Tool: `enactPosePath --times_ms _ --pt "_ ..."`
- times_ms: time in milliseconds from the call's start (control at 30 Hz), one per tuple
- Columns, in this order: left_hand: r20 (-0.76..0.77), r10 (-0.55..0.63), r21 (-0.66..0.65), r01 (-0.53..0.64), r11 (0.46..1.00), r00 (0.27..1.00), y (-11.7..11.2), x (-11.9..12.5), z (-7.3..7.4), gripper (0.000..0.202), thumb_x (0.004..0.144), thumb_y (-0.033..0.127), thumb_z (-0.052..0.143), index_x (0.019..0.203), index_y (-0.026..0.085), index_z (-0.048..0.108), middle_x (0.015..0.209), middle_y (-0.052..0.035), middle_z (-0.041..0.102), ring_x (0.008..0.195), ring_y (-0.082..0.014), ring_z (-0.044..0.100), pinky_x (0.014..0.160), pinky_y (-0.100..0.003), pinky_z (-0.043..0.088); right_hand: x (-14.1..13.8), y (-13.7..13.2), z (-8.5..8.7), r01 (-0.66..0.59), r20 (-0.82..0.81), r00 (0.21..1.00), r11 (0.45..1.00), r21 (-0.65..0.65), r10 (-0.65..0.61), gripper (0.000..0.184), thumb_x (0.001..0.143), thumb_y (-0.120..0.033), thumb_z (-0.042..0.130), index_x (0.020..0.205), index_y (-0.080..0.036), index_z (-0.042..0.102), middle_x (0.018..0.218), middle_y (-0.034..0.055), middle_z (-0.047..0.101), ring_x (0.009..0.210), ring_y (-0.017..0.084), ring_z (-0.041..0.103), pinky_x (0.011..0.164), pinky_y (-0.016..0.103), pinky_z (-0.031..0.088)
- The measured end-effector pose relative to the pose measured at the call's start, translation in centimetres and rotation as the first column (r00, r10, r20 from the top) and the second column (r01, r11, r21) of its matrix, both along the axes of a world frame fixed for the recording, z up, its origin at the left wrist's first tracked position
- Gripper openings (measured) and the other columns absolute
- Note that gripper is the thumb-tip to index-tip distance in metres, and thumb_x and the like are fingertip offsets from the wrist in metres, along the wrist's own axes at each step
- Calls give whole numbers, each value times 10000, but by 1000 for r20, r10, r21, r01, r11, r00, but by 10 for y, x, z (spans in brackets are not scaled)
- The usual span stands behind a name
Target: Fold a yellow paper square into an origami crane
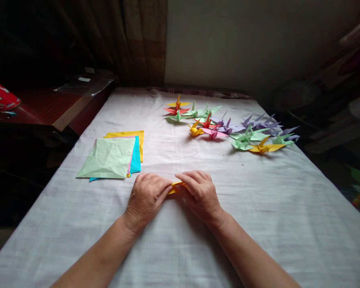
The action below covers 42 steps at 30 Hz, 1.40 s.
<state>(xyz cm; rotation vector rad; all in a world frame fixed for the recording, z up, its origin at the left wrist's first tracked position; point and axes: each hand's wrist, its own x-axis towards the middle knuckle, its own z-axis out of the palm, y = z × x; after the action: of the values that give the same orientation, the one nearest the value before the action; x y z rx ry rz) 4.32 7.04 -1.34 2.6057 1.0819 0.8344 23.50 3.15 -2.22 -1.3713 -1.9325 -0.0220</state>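
Note:
Between my two hands is a small folded piece of yellow origami paper (174, 189), partly hidden by my fingers. My left hand (147, 194) pinches its left end between thumb and fingers. My right hand (199, 192) grips the right end, its fingers bent over the paper. Both hands rest low over the white cloth. Beyond my left hand lies a stack of square papers, with a creased pale green sheet (109, 158) on top and blue (136, 158), pink and yellow (141, 140) edges showing beneath.
Several folded paper cranes in purple (228, 127), green (243, 140), pink (213, 133), red and yellow (265, 147) stand at the back right of the cloth-covered table (273, 224). A dark wooden table (57, 116) with a clear plastic bag (87, 82) adjoins at left, beside a red object (1, 96).

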Motion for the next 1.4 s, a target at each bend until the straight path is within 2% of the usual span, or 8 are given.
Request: enactPosePath --times_ms 133,233,333,633,767,967,1167,1400 --pt "126 144 -73 -135 988 982 5 -4 -2 166 941 282 556 902 213 702 825 -14 739 779 -179 652 762 -320 425 -1 -2 8 116 -158 983 987 108 -98 126 930 -218 572 1034 -194 638 960 87 698 896 210 624 825 352 477" --pt "240 225 -168 -188 968 944 6 -3 -2 174 924 298 563 884 206 706 820 -9 743 748 -167 665 724 -285 464 -7 -5 7 16 -207 978 999 30 -10 79 931 -194 567 901 -210 638 794 37 686 725 160 627 694 283 496" --pt "273 213 -210 -159 965 938 3 0 1 177 916 303 566 880 207 710 821 -10 743 745 -163 673 709 -266 482 -14 -8 5 -79 -248 966 996 -36 67 93 940 -215 559 920 -207 649 782 30 700 675 136 635 632 246 494" --pt "268 130 -269 -55 962 955 -10 7 6 154 898 294 571 911 214 702 836 -14 736 766 -162 673 712 -252 497 -20 -9 6 -74 -371 928 993 -91 35 146 909 -259 601 780 -204 640 663 -8 665 539 99 563 554 214 458" --pt "281 164 -419 -33 907 946 -11 7 9 182 897 321 567 954 219 706 835 -2 737 717 -145 666 643 -223 492 -21 -10 4 -58 -383 924 992 -112 11 161 900 -226 566 754 -202 628 643 -6 644 533 102 540 540 219 443" --pt "308 220 -587 3 810 925 -11 8 7 254 910 396 542 995 215 700 907 -7 741 748 -144 674 636 -211 497 -21 -9 2 -67 -442 897 989 -132 2 117 903 -187 550 903 -204 666 742 15 683 607 115 584 561 227 464" --pt "344 254 -650 34 759 904 -12 9 1 256 892 415 565 1008 204 653 917 -19 724 769 -153 685 672 -222 528 -23 -9 5 -69 -513 858 990 -127 -6 103 889 -186 569 919 -214 664 859 34 670 661 111 612 569 220 502" --pt "382 259 -671 74 737 887 -13 9 4 273 875 421 594 1047 209 614 940 -29 722 802 -163 696 709 -238 547 -26 -10 3 -47 -584 810 986 -158 -55 95 867 -202 601 944 -215 655 793 8 704 619 107 614 555 211 510"
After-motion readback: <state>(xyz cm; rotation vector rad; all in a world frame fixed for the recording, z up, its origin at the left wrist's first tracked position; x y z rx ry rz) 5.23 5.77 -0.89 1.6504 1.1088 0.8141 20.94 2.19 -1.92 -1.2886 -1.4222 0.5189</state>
